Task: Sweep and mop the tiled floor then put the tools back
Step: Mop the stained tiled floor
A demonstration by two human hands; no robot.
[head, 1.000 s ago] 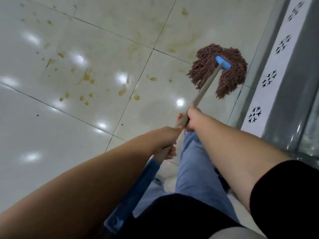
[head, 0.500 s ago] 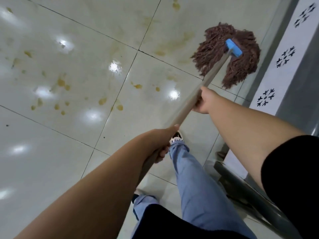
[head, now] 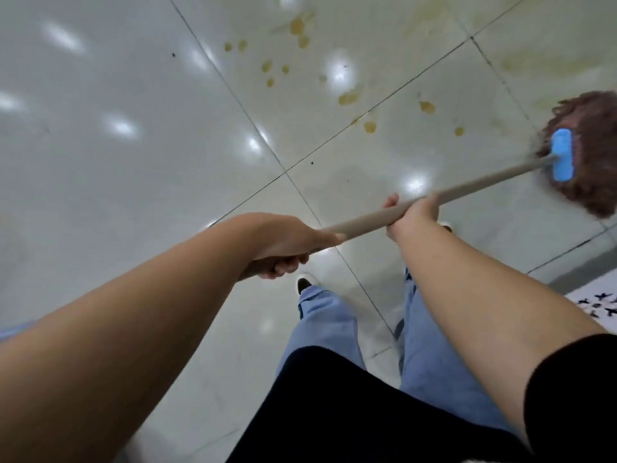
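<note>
Fingers (head: 283, 265) of your left hand (head: 280, 243) curl round the mop handle (head: 364, 220); your right hand (head: 412, 213) clamps it further along. Its brown head (head: 597, 182), with a blue clamp (head: 562, 158), lies on the tiled floor (head: 133, 162) at right, near yellowish stains (head: 349, 98).

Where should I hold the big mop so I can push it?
Hold the mop handle, not the stringy mop head. Come from above, as the left hand and right hand grip it, spaced apart; the long slanted pole probably steers best that way.
</note>
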